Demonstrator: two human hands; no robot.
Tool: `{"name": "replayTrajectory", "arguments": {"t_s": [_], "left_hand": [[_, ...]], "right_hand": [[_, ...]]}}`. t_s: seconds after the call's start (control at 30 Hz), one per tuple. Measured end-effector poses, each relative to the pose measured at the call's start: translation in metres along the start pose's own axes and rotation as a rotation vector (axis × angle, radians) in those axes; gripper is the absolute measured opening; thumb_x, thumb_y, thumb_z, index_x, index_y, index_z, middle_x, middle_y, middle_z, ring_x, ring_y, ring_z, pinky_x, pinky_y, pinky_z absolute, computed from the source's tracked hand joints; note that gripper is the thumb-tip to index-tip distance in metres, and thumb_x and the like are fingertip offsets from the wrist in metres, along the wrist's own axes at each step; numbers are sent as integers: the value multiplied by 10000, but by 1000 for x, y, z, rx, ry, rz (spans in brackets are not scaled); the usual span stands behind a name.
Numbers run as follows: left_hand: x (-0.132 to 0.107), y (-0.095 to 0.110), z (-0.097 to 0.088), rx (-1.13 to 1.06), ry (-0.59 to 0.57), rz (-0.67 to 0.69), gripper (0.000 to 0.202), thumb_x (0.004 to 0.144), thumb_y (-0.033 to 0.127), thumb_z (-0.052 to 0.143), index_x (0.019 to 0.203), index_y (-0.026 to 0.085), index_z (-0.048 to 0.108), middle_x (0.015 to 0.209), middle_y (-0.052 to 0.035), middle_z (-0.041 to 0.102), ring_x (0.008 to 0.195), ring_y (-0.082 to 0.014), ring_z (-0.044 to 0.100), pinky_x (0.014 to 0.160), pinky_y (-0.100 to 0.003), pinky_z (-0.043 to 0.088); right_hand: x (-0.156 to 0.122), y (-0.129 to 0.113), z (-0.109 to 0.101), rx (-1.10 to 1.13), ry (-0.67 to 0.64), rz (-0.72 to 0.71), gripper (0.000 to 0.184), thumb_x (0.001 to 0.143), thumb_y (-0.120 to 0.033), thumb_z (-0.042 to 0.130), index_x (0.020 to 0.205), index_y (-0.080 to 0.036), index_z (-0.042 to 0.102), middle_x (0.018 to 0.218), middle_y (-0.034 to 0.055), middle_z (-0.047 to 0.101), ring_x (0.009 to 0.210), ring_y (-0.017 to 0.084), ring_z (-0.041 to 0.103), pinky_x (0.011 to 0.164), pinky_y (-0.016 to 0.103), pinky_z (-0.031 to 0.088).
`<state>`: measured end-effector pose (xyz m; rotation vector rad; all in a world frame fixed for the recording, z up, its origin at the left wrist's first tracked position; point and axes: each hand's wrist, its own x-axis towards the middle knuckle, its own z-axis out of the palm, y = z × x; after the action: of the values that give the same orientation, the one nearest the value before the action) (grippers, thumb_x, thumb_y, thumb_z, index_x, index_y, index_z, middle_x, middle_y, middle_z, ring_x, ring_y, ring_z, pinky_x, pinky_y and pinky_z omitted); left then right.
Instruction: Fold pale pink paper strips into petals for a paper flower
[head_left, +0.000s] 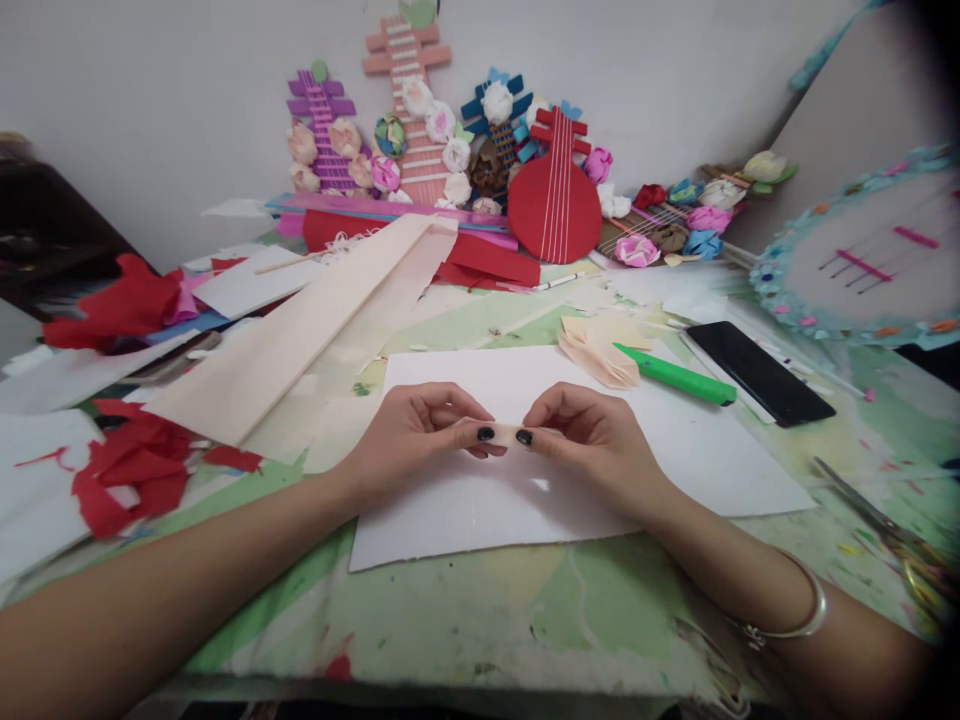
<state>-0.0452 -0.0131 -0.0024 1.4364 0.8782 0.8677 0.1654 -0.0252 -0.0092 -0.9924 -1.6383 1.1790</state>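
Above a large white sheet [450,520], my two hands pinch the ends of a small pale cream piece of paper [505,435]. My left hand [424,430] grips its left end between thumb and fingers. At the other end, my right hand [592,435] closes on it the same way, and the two thumbs are a short gap apart. Fingers cover most of the piece, so its full shape is hidden. Just beyond my right hand lie a bunched cream paper petal shape [600,355] and a green utility knife [679,375].
Long cream paper [300,340] lies at the left, near red paper scraps [135,470]. A black phone [761,370] and scissors [885,520] are at the right. Along the wall stand flower-trimmed paper instruments, including a red lute [555,210]. A round blue-edged decoration [862,250] leans at right.
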Motion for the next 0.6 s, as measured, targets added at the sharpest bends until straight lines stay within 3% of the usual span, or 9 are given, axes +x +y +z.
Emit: {"name": "replayTrajectory", "arguments": {"t_s": [0.37,0.5,0.6], "left_hand": [[-1,-1,1,36,-29,-16,130,777,248,715,808,132,666,783,-54,747,753,-162,719,675,-210,577],[0,-5,0,98,-62,-26,162,746,258,738,838,142,673,802,-45,742,751,-147,709,617,-174,547],[0,-7,2,148,-82,-2,190,746,259,731,894,146,693,851,-47,746,780,-143,702,697,-198,558]], "right_hand": [[-1,4,0,-37,-9,-37,123,787,-255,664,822,-178,574,778,8,617,720,123,590,637,258,468],[-4,3,1,-219,-14,-101,139,808,-204,615,932,-198,552,816,9,640,759,134,616,700,275,480],[-6,-1,3,-367,-50,-186,163,804,-177,606,956,-208,554,824,1,657,758,124,624,695,255,476]]}}
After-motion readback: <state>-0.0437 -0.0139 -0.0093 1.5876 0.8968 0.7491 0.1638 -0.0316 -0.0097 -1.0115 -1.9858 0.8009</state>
